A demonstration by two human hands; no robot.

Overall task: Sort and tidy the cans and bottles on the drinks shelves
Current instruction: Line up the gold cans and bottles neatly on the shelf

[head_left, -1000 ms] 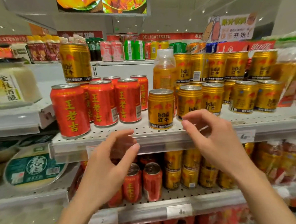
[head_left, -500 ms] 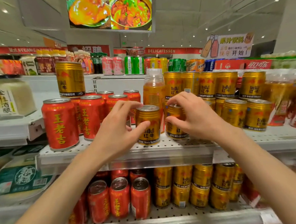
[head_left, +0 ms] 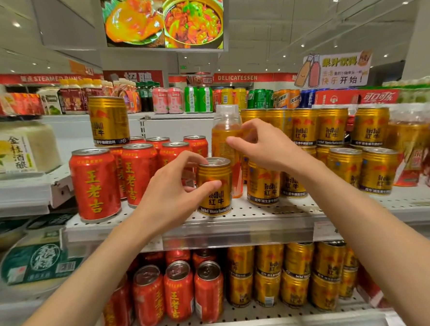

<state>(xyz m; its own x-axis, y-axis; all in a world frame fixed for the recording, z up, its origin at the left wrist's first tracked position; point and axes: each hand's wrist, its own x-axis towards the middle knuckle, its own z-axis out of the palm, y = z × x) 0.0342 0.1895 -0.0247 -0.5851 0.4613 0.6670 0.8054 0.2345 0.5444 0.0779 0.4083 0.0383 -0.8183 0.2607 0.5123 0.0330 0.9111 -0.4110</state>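
My left hand (head_left: 171, 193) is wrapped around a gold Red Bull can (head_left: 214, 188) that stands upright at the front of the white perforated shelf (head_left: 262, 211). Behind that can stands an orange bottle (head_left: 223, 137) with a clear cap, and the thumb and forefinger of my right hand (head_left: 268, 147) pinch its upper part. Red cans (head_left: 94, 185) fill the shelf's left side, with a lone gold can (head_left: 109, 120) stacked on top of them. To the right stand several gold cans (head_left: 375, 170), two tiers high at the back.
The lower shelf holds red cans (head_left: 179, 293) on the left and stacked gold cans (head_left: 294, 276) on the right. A white tub (head_left: 19, 149) and a green-lidded tub (head_left: 38, 259) sit on the left shelving. Wrapped bottles (head_left: 413, 138) crowd the far right.
Both hands rose from the shelf edge. The left took hold of the front gold can. The right left a gold can and went up to the orange bottle. The view tilted up.
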